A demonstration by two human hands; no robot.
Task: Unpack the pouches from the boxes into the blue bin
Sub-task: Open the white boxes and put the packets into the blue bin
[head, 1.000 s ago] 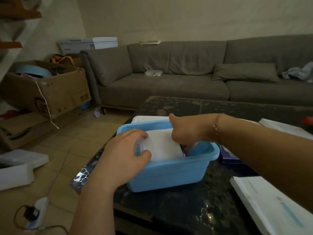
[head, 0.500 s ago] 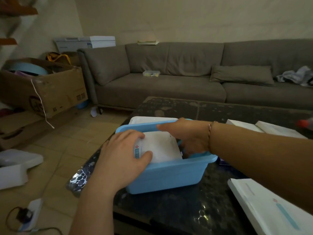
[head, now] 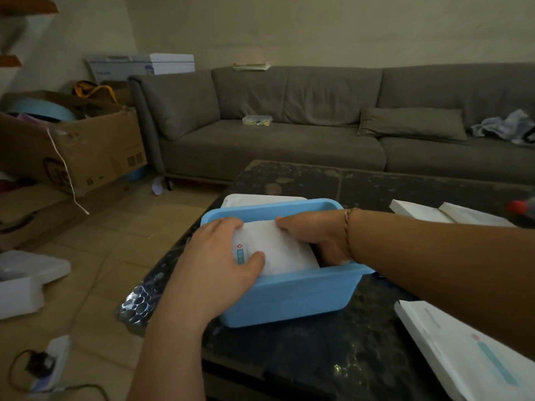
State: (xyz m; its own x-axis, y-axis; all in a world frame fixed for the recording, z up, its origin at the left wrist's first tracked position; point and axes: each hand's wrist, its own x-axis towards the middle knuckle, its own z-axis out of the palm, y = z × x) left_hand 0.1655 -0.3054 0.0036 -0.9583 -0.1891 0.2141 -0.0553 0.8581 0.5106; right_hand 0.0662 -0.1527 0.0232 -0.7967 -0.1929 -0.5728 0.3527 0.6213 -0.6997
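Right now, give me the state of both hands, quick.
Left hand: closed on the white pouch, thumb on top, inside the blue bin.
Right hand: grips the same pouch from its far side.

R hand (head: 321, 240) fingers hidden down behind pouch (head: 285, 250) inside bin (head: 289, 296). Bin contents under pouch not visible. Pouch label too small to read. White box (head: 469, 360) cut off at bottom-right edge. Red obj (head: 522, 206) at right edge blurred.
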